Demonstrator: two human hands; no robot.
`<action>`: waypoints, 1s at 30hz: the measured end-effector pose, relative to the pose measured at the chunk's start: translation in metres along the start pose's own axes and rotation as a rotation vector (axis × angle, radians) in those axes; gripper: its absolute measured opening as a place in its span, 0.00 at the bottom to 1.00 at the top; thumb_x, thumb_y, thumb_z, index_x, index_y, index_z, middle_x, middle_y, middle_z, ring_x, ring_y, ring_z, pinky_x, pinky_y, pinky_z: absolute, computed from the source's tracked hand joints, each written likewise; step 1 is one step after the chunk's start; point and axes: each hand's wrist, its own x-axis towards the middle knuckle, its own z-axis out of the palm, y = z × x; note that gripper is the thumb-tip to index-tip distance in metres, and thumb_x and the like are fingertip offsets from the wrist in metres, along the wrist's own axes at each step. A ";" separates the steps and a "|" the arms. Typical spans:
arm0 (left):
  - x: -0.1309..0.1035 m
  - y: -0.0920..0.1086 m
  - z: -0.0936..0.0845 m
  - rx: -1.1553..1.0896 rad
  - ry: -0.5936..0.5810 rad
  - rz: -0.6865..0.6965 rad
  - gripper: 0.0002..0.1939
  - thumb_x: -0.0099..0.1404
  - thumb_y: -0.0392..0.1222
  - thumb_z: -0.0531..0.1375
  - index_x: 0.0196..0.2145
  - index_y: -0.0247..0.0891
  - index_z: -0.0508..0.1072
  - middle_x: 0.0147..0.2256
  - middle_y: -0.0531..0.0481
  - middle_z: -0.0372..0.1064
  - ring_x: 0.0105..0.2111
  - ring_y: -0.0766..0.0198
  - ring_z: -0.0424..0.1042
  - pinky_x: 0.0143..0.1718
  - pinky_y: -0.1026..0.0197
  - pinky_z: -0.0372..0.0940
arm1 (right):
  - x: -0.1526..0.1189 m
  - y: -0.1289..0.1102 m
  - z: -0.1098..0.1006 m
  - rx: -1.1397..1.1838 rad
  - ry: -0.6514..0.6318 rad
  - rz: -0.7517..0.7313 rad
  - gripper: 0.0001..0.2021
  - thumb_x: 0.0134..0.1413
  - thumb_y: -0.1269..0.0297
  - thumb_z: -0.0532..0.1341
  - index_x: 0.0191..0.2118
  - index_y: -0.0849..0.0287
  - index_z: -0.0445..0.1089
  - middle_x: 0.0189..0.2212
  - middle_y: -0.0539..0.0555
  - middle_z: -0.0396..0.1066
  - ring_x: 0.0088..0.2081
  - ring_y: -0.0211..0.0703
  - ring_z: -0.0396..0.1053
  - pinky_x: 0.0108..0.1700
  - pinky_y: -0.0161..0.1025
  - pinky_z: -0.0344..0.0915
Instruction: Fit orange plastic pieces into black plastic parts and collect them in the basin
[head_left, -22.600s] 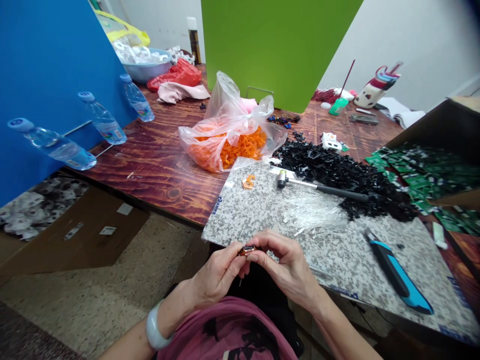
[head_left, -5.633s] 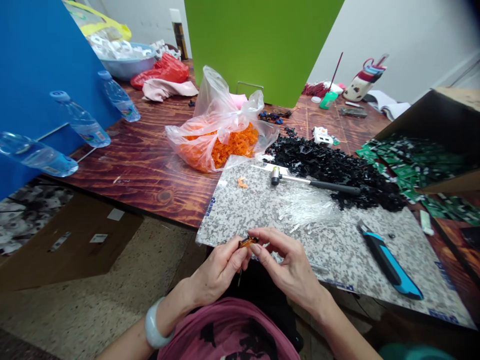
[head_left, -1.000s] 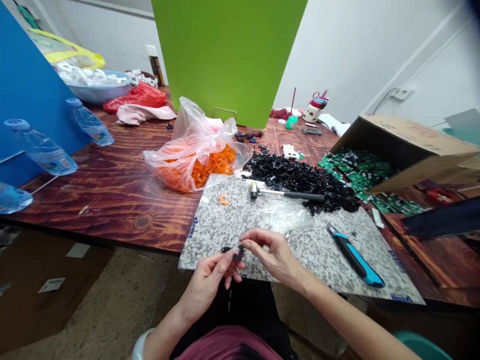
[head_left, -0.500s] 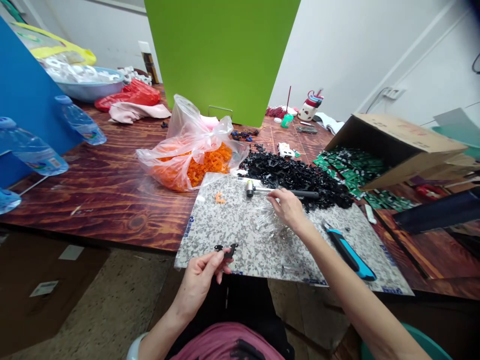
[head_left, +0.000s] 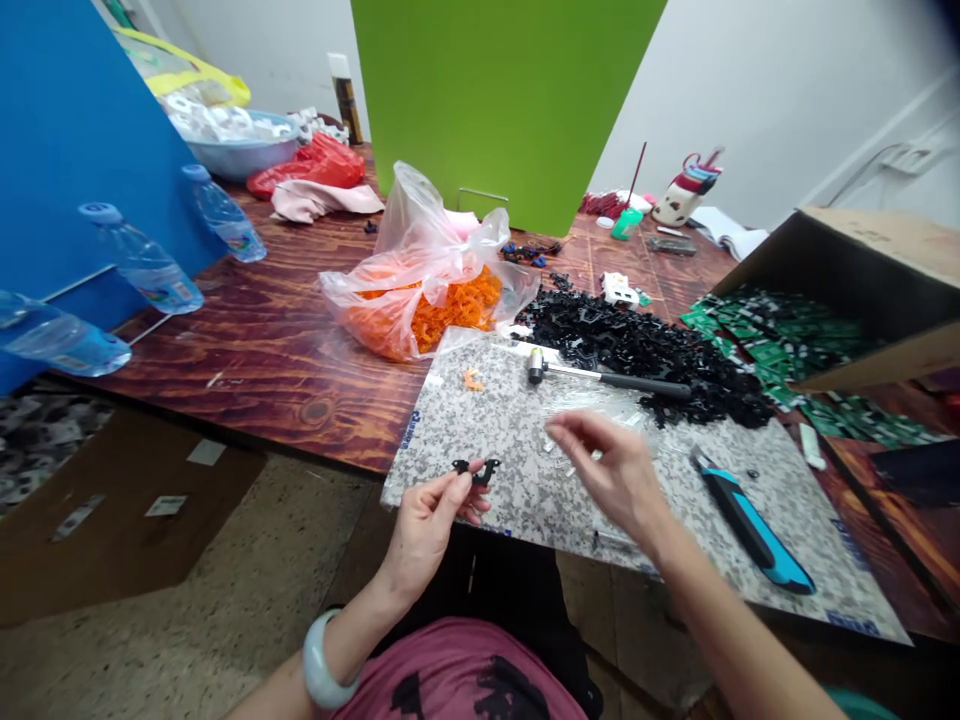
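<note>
My left hand [head_left: 431,515] pinches a small black plastic bracket [head_left: 480,474] between thumb and fingers, over the near edge of a speckled stone-look board [head_left: 442,430]. My right hand [head_left: 611,465] hovers over the board to the right, thumb and fingertips together. Whatever it pinches, if anything, is too small to make out. Behind it lies a loose pile of thin clear pieces [head_left: 592,400]. A small mallet [head_left: 607,378] with a black handle rests beyond that pile. An orange clip-like piece [head_left: 472,380] lies on the board's left part.
Black plastic parts [head_left: 645,350] are heaped at the board's far edge. A blue-and-black utility knife [head_left: 754,525] lies at right. A clear bag of orange parts [head_left: 427,310] stands at left. Green circuit boards [head_left: 780,330] spill from a cardboard box [head_left: 892,245]. Water bottles [head_left: 142,260] stand far left.
My right hand has drawn back toward me from beside the mallet and the clear pieces, fingertips together. My left hand still holds the black bracket. The whole view has shifted.
</note>
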 end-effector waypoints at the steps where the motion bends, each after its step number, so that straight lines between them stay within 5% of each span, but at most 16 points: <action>1: 0.000 -0.001 0.001 0.019 0.002 0.017 0.16 0.62 0.47 0.60 0.40 0.33 0.79 0.26 0.47 0.76 0.26 0.64 0.71 0.30 0.65 0.66 | -0.012 -0.013 0.007 0.101 -0.033 0.018 0.06 0.59 0.64 0.57 0.36 0.58 0.71 0.28 0.51 0.72 0.26 0.37 0.66 0.28 0.33 0.62; 4: -0.002 -0.003 0.003 0.087 -0.005 0.075 0.15 0.63 0.46 0.58 0.39 0.34 0.79 0.27 0.48 0.76 0.27 0.64 0.71 0.34 0.64 0.66 | -0.038 -0.040 0.032 0.278 -0.072 0.063 0.05 0.59 0.67 0.57 0.36 0.59 0.71 0.29 0.51 0.73 0.28 0.36 0.69 0.31 0.32 0.65; 9: -0.007 0.000 0.003 0.117 -0.042 0.115 0.16 0.65 0.45 0.55 0.43 0.36 0.78 0.33 0.48 0.77 0.34 0.61 0.72 0.39 0.62 0.66 | -0.049 -0.047 0.059 0.319 -0.004 0.118 0.06 0.58 0.68 0.57 0.35 0.60 0.71 0.28 0.52 0.73 0.27 0.36 0.70 0.31 0.32 0.66; 17: -0.011 0.006 0.002 0.178 -0.026 0.164 0.16 0.64 0.46 0.56 0.33 0.34 0.81 0.33 0.46 0.78 0.35 0.58 0.74 0.40 0.62 0.66 | -0.050 -0.051 0.059 0.295 0.014 0.127 0.06 0.58 0.68 0.56 0.33 0.59 0.70 0.26 0.51 0.72 0.25 0.36 0.70 0.29 0.31 0.66; 30: -0.012 0.007 0.005 0.245 -0.007 0.140 0.15 0.64 0.44 0.57 0.33 0.33 0.81 0.37 0.46 0.79 0.36 0.56 0.76 0.38 0.62 0.67 | -0.054 -0.054 0.060 0.183 0.063 0.075 0.06 0.57 0.69 0.57 0.30 0.60 0.69 0.22 0.50 0.71 0.21 0.33 0.67 0.26 0.29 0.64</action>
